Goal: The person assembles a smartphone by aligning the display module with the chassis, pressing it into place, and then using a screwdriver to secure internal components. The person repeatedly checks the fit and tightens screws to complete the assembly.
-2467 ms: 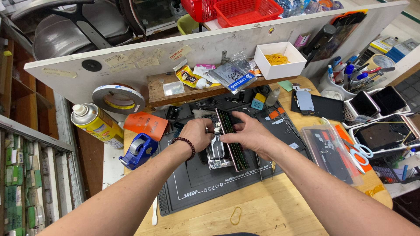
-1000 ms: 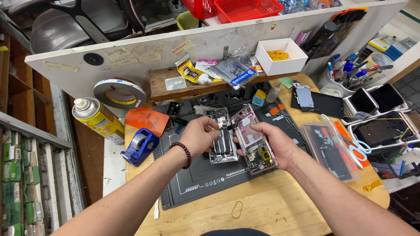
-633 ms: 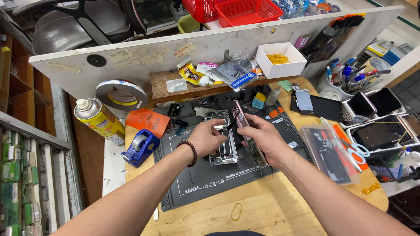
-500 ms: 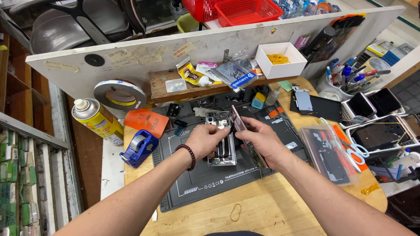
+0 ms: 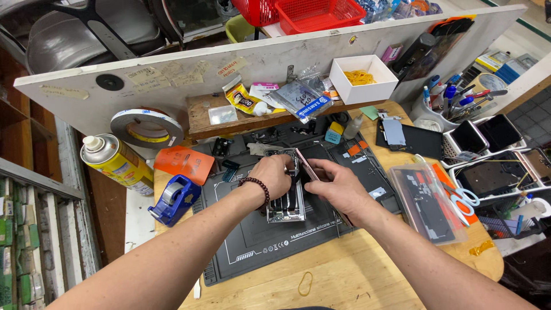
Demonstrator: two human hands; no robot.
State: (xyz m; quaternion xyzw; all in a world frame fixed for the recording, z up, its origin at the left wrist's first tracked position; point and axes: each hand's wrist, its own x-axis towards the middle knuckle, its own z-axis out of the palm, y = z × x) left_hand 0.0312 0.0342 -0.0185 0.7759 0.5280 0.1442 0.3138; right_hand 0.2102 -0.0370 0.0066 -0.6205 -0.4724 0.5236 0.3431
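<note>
White box (image 5: 367,92) holding rubber bands (image 5: 360,77)

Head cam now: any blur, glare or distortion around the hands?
Head view: left hand and right hand sharp, no motion blur; even overhead light, soft shadows on the black mat; wide-angle bend in the white board; mild glare on the spray can.

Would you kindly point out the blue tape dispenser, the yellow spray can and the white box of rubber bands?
blue tape dispenser (image 5: 175,198), head view, middle of its blue body.
yellow spray can (image 5: 117,163), head view, its yellow side.
white box (image 5: 383,89), head view, front wall.
</note>
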